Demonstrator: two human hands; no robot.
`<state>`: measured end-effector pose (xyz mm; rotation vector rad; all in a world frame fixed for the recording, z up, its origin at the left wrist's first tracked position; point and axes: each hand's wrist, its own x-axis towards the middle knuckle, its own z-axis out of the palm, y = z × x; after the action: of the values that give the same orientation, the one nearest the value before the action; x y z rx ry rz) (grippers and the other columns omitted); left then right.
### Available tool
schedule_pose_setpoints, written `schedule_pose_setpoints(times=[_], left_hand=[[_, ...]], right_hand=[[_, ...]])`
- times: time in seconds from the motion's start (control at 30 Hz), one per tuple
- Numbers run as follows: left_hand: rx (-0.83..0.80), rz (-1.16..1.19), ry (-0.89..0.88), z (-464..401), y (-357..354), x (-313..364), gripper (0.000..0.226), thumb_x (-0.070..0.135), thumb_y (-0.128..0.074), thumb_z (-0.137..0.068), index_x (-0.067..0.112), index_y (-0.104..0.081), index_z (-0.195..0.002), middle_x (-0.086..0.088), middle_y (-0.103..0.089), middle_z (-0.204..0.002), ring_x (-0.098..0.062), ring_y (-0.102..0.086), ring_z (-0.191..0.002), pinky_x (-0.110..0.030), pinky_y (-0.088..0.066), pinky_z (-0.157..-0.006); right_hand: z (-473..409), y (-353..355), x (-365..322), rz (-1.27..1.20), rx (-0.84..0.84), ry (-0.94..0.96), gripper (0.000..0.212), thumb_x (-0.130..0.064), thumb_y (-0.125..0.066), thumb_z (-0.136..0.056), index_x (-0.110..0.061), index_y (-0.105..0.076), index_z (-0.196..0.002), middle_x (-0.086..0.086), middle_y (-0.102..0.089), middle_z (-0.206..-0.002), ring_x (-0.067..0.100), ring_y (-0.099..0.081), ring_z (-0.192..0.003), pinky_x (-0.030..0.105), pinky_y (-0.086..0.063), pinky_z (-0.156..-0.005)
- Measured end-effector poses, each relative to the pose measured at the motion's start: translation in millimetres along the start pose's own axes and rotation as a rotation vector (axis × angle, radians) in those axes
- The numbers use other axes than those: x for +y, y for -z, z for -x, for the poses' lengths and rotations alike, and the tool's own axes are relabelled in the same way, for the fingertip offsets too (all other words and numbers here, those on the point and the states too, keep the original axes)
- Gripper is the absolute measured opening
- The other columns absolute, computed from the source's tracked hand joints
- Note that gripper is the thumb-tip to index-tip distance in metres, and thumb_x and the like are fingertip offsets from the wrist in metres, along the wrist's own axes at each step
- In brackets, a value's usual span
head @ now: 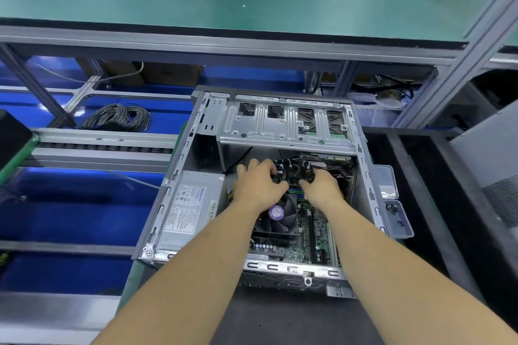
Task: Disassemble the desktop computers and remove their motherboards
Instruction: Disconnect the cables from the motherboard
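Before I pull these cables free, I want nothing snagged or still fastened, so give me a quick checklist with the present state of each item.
1. Side panel off the computer case: ok, the inside is open.
2. Both hands on the cable bundle: ok, left hand and right hand curl into it.
3. Connectors unplugged from the motherboard: cannot tell, the fingers hide them.
4. CPU fan off the board: not ok, it sits in place.
5. Power supply removed: not ok, it is in the case.
6. Screw tray within reach: ok, beside the case's right wall.
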<state>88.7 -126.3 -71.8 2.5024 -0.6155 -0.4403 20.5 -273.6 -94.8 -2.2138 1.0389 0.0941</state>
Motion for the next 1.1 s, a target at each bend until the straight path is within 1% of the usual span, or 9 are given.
schedule_pose_setpoints(times=[0.1, 0.23, 0.4, 0.5, 0.67, 0.77, 0.8, 0.93, 1.1], left_hand=[[-0.021, -0.071, -0.023, 3, -2, 0, 0.048, 0.068, -0.064, -0.078, 0.031, -0.045, -0.102, 0.003, -0.042, -0.112, -0.023, -0.031, -0.108, -0.042, -0.042, -0.088], [-0.024, 0.014, 0.018, 0, 0, 1, 0.035, 0.048, -0.064, -0.082, 0.026, -0.049, -0.105, 0.0, -0.043, -0.115, -0.029, -0.033, -0.115, -0.043, -0.044, -0.088], [0.007, 0.111, 0.04, -4, 0, 3, 0.036, 0.032, -0.054, -0.093, 0.013, -0.053, -0.124, -0.008, -0.047, -0.126, -0.031, -0.033, -0.121, -0.037, -0.035, -0.089], [0.113, 0.138, 0.025, -4, 6, 5, 0.023, 0.021, -0.049, -0.098, 0.009, -0.054, -0.117, -0.01, -0.05, -0.12, -0.033, -0.04, -0.117, -0.04, -0.039, -0.088], [0.342, 0.124, 0.017, 0, 15, 3, 0.02, 0.004, -0.046, -0.099, 0.012, -0.062, -0.108, -0.008, -0.056, -0.107, -0.03, -0.051, -0.102, -0.043, -0.046, -0.072], [0.27, -0.002, 0.014, 3, 13, 1, 0.027, 0.001, -0.046, -0.096, 0.016, -0.057, -0.115, -0.008, -0.057, -0.11, -0.028, -0.048, -0.103, -0.039, -0.036, -0.067], [0.242, -0.04, 0.011, 3, 12, 0, 0.028, 0.002, -0.046, -0.095, 0.017, -0.054, -0.118, -0.008, -0.058, -0.112, -0.029, -0.047, -0.104, -0.039, -0.035, -0.068], [0.121, -0.086, -0.02, 4, 7, 0, 0.03, 0.019, -0.047, -0.1, 0.014, -0.043, -0.129, -0.011, -0.051, -0.128, -0.033, -0.039, -0.119, -0.045, -0.041, -0.082], [-0.086, -0.257, -0.074, 10, 0, -6, 0.094, 0.072, -0.047, -0.089, 0.014, -0.011, -0.154, -0.012, -0.027, -0.149, -0.033, -0.023, -0.136, -0.051, -0.037, -0.104]], right_hand=[[-4, -1, -2, -0.053, 0.052, -0.016, 0.015, -0.01, -0.054, -0.095, -0.005, -0.064, -0.105, 0.011, -0.061, -0.085, 0.029, -0.054, -0.073, 0.031, -0.041, -0.064], [-13, -3, 1, -0.439, 0.134, -0.159, 0.021, 0.006, -0.047, -0.091, -0.006, -0.046, -0.072, 0.007, -0.038, -0.068, 0.018, -0.028, -0.059, 0.03, -0.023, -0.055], [-13, -3, 0, -0.404, 0.112, -0.125, 0.032, -0.02, -0.063, -0.097, 0.011, -0.062, -0.086, 0.01, -0.051, -0.066, 0.02, -0.044, -0.062, 0.027, -0.031, -0.057], [-14, -2, -2, -0.11, -0.038, -0.118, 0.036, -0.034, -0.05, -0.103, -0.001, -0.066, -0.1, 0.005, -0.054, -0.063, 0.018, -0.046, -0.055, 0.027, -0.036, -0.052], [-25, -8, -4, -0.174, -0.195, -0.148, 0.006, -0.021, -0.046, -0.104, -0.015, -0.044, -0.104, 0.002, -0.042, -0.108, 0.007, -0.034, -0.062, -0.001, -0.03, -0.04], [-32, -14, -4, -0.196, -0.22, -0.127, 0.006, -0.023, -0.046, -0.104, -0.017, -0.046, -0.104, 0.003, -0.045, -0.108, 0.013, -0.043, -0.09, 0.001, -0.031, -0.04], [-34, -16, -3, -0.188, -0.152, -0.094, 0.008, -0.025, -0.047, -0.104, -0.019, -0.051, -0.101, 0.004, -0.051, -0.105, 0.014, -0.047, -0.095, 0.005, -0.039, -0.051], [-41, -22, -4, -0.188, -0.047, -0.084, 0.025, -0.027, -0.049, -0.104, -0.012, -0.057, -0.085, 0.007, -0.054, -0.093, 0.024, -0.053, -0.093, 0.038, -0.049, -0.088], [-41, -20, -1, -0.259, -0.237, -0.194, 0.024, -0.029, -0.045, -0.104, -0.022, -0.046, -0.082, -0.005, -0.042, -0.08, 0.009, -0.04, -0.071, 0.016, -0.035, -0.06]])
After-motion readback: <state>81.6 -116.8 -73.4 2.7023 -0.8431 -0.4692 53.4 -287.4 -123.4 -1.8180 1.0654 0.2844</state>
